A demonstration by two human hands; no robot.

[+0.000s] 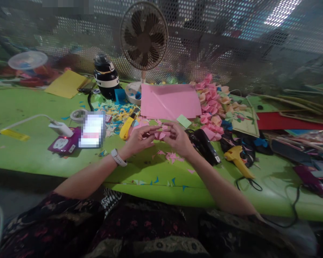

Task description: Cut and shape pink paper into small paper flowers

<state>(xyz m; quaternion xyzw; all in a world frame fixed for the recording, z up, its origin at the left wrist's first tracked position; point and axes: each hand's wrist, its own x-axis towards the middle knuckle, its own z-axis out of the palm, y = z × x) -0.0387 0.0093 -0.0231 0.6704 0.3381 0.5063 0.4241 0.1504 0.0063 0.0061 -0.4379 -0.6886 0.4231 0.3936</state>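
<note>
Pinching a pink paper piece (161, 135) (folded), both hands (158, 138) meet

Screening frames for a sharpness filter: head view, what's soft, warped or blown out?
Head view: both hands, left and right, and the pink folded paper between them are moderately sharp; the fan and mesh wall behind are soft; a bright patch top right is blown out; the green table edge bows from wide-angle distortion; a pixelated block masks something.
</note>
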